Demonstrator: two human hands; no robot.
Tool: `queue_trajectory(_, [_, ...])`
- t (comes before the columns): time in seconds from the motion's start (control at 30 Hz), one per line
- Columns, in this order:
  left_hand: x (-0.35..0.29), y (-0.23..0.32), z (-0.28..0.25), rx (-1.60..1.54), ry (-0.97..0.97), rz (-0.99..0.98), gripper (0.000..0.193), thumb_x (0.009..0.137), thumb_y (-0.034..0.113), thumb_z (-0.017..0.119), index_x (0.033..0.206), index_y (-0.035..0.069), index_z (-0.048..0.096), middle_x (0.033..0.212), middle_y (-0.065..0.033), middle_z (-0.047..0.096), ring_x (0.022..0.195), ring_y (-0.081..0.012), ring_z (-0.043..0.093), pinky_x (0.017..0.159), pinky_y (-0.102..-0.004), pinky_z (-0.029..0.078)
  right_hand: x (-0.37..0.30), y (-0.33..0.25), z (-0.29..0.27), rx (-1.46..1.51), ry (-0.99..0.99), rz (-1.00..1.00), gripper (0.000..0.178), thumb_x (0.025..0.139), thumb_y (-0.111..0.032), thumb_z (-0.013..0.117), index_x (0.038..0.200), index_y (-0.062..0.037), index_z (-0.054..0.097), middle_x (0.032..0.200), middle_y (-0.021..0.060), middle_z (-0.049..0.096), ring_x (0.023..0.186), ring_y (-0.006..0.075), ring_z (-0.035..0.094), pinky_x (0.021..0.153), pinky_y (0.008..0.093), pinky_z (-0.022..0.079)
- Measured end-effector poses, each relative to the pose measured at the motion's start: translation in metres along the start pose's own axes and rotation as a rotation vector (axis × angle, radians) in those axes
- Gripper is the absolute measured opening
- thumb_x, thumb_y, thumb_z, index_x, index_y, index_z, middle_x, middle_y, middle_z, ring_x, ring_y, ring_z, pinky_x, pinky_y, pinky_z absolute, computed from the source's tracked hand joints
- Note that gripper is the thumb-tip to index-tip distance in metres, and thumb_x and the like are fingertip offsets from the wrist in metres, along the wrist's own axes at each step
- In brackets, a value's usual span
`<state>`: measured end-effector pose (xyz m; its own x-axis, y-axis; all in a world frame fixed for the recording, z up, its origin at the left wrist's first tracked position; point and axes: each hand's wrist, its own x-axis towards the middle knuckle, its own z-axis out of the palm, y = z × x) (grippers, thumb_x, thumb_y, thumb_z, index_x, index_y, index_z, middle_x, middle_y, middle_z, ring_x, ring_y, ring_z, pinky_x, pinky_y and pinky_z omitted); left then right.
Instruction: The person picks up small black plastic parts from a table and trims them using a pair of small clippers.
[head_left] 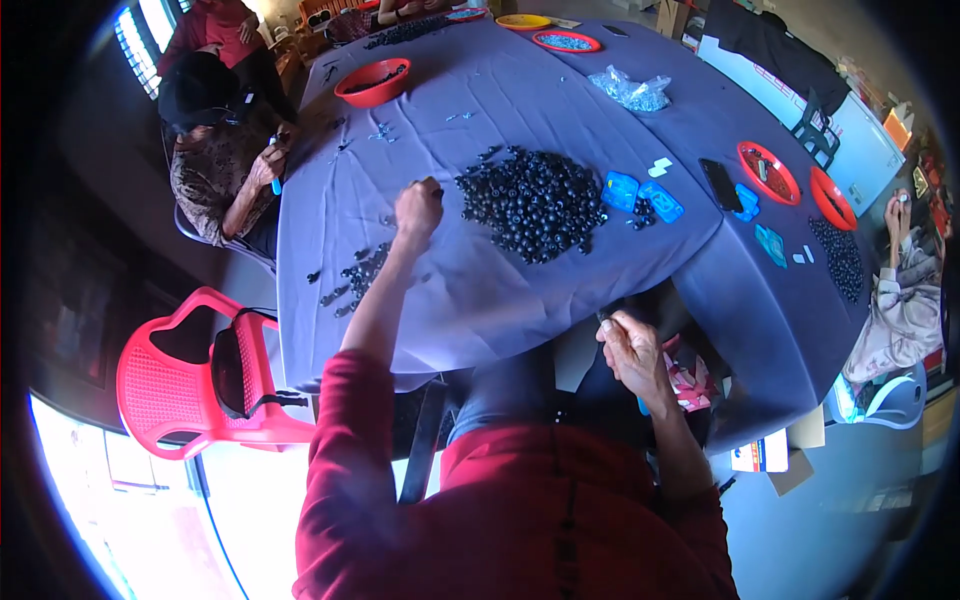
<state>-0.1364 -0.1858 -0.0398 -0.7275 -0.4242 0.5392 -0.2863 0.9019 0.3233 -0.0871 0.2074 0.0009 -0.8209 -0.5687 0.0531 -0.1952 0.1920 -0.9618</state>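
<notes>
Heap of small dark round parts (532,203), loose and glossy, mid-table, smaller scatter (357,275) just left

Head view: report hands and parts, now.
Left hand closed beside the black parts pile. Right hand off the table edge, pinching something small. Nothing between hand and pile.

A pile of round beads (533,203) lies near the middle of the tabletop (480,290). The left hand (418,210) rests on the cloth just left of the pile, with a smaller scatter of dark pieces (355,275) nearer the person, left of the forearm. Two small trays (640,195) sit just right of the pile, a phone (720,184) further right. The right hand (632,350) hangs below the near table edge. A bowl (373,82) stands behind, a plastic chair (190,375) left of the tabletop
</notes>
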Motion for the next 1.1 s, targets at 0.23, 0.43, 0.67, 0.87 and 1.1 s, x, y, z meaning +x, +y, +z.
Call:
queue_trajectory(0.23, [0.043, -0.007, 0.066, -0.056, -0.077, -0.174, 0.017, 0.073, 0.01, 0.052, 0.086, 0.014, 0.062, 0.084, -0.0146, 0.062, 0.079, -0.0322, 0.06, 0.068, -0.0405, 0.048, -0.003, 0.017, -0.011, -0.057, 0.052, 0.053, 0.022, 0.087, -0.017, 0.046, 0.074, -0.001, 0.053, 0.049, 0.0013, 0.045, 0.043, 0.0073, 0.043, 0.043, 0.0239, 0.034])
queue_trajectory(0.43, [0.054, -0.025, 0.087, -0.043, -0.191, 0.006, 0.019, 0.072, 0.008, 0.053, 0.088, 0.014, 0.061, 0.086, -0.014, 0.062, 0.083, -0.0329, 0.059, 0.07, -0.0408, 0.048, 0.002, 0.027, -0.021, -0.032, 0.069, 0.115, 0.022, 0.088, -0.017, 0.046, 0.074, -0.0021, 0.053, 0.049, 0.0003, 0.045, 0.042, 0.0061, 0.042, 0.041, 0.022, 0.032])
queue_trajectory(0.67, [0.043, 0.01, 0.047, -0.294, -0.095, -0.207, 0.016, 0.072, 0.006, 0.05, 0.086, 0.005, 0.058, 0.08, -0.0172, 0.061, 0.076, -0.0265, 0.062, 0.065, -0.0354, 0.048, 0.006, 0.03, -0.018, -0.012, 0.068, 0.101, 0.023, 0.089, -0.019, 0.046, 0.074, -0.0022, 0.052, 0.049, 0.0, 0.045, 0.041, 0.0052, 0.041, 0.04, 0.0218, 0.032])
queue_trajectory(0.87, [0.005, 0.078, -0.001, -1.581, -0.148, -0.175, 0.018, 0.082, 0.014, 0.047, 0.092, 0.001, 0.054, 0.073, -0.0098, 0.054, 0.061, -0.0168, 0.05, 0.058, -0.0266, 0.042, 0.004, 0.022, -0.017, 0.008, 0.109, 0.103, 0.023, 0.089, -0.018, 0.046, 0.075, -0.0015, 0.052, 0.049, 0.0005, 0.045, 0.042, 0.0057, 0.041, 0.041, 0.0222, 0.032])
queue_trajectory(1.1, [-0.079, 0.175, -0.073, -2.045, -0.385, -0.114, 0.011, 0.081, 0.0, 0.055, 0.092, 0.0, 0.055, 0.075, -0.0063, 0.053, 0.061, -0.0134, 0.05, 0.057, -0.026, 0.042, -0.009, -0.006, -0.012, 0.101, 0.134, -0.071, 0.021, 0.089, -0.017, 0.046, 0.077, -0.0011, 0.053, 0.051, 0.0012, 0.046, 0.046, 0.0064, 0.045, 0.044, 0.0224, 0.036])
